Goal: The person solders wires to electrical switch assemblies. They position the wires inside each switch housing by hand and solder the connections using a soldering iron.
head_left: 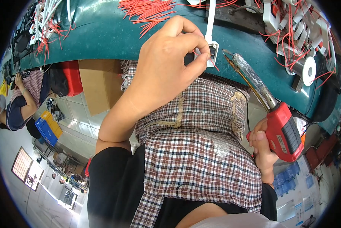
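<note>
Setting a red wire point(216, 67) at a small white housing point(216, 53) appears to be the step in hand. The housing is seen at the near edge of the green desk point(102, 41), with a white cable point(211, 22) running from it. The wire is pinched between thumb and forefinger of the left hand point(166, 57), directly over the housing; whether it is joined cannot be told. A red-handled soldering gun point(286, 131) is gripped in the right hand point(264, 146), its tip apart from the housing. For soldering, a steady wire and a tip guided clear of the fingertips would be called for.
</note>
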`<state>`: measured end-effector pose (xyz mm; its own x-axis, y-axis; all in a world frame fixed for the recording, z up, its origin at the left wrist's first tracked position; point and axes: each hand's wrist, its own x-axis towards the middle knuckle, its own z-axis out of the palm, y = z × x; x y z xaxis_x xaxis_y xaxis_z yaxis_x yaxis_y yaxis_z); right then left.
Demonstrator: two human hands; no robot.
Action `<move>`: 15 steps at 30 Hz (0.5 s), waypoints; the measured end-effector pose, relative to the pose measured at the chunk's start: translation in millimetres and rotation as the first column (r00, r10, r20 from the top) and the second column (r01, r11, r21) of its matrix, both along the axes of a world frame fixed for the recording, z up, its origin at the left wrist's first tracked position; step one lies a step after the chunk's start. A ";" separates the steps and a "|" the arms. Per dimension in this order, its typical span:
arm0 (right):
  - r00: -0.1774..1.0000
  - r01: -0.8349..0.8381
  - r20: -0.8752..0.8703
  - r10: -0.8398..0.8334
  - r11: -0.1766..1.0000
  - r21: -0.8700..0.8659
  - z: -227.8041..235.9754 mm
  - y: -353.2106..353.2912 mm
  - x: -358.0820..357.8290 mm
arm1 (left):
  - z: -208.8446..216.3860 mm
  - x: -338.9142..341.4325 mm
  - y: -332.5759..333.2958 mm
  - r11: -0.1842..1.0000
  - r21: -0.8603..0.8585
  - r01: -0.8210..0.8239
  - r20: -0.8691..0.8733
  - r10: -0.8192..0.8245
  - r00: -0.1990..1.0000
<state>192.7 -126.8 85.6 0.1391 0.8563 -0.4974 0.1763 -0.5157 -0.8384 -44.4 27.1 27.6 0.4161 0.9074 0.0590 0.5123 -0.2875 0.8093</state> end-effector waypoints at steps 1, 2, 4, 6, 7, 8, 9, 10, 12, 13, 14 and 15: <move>0.999 0.036 0.000 -0.036 0.999 0.002 0.7 1.0 -3.0 | -0.1 -0.3 -0.1 1.000 0.002 -0.001 0.005 0.001 1.000; 0.997 0.072 0.001 -0.072 0.997 0.005 1.0 1.7 -4.8 | -0.3 -0.5 -0.2 1.000 0.005 -0.001 0.010 0.001 1.000; 0.998 0.060 -0.008 -0.060 0.998 0.021 -0.6 1.9 -2.5 | 0.5 0.0 -0.3 1.000 0.002 -0.006 0.007 0.006 1.000; 0.999 0.048 -0.013 -0.048 0.998 0.038 -2.0 1.9 -1.2 | 0.1 0.0 -0.9 1.000 0.000 -0.010 0.008 0.010 1.000; 0.999 0.047 -0.023 -0.046 0.998 0.050 -2.7 1.8 -1.2 | -0.7 -0.1 -1.3 1.000 0.011 -0.014 0.005 0.014 1.000; 0.998 0.047 -0.033 -0.045 0.997 0.063 -3.4 1.5 -1.1 | -1.1 -0.2 -1.7 1.000 0.022 -0.018 0.002 0.018 1.000; 0.998 0.047 -0.031 -0.045 0.997 0.063 -3.7 1.2 -0.9 | -0.8 0.4 -1.8 1.000 0.022 -0.018 0.003 0.018 1.000; 0.999 0.048 -0.027 -0.046 0.996 0.071 -4.2 0.8 -0.7 | 0.1 1.8 -2.3 0.999 0.026 -0.034 0.006 0.034 0.999; 0.999 0.049 -0.024 -0.048 0.996 0.080 -4.4 1.2 -0.7 | 1.3 5.3 -4.7 0.998 0.031 -0.050 0.009 0.049 0.999; 0.999 0.048 -0.027 -0.046 0.995 0.083 -4.2 2.1 -0.8 | 1.6 7.5 -6.7 0.997 0.045 -0.069 -0.022 0.070 0.997; 0.999 0.047 -0.030 -0.045 0.995 0.086 -3.9 2.6 -1.0 | 1.3 8.4 -8.0 0.994 0.059 -0.088 -0.053 0.091 0.994; 0.999 0.047 -0.030 -0.045 0.995 0.086 -3.8 2.7 -1.3 | -0.2 8.2 -8.0 0.994 0.060 -0.088 -0.053 0.091 0.994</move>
<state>191.5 -124.1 81.8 0.1666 0.8895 -0.4255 0.1300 -0.4476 -0.8847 -36.2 19.1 27.4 0.3374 0.9369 0.0913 0.5819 -0.2838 0.7622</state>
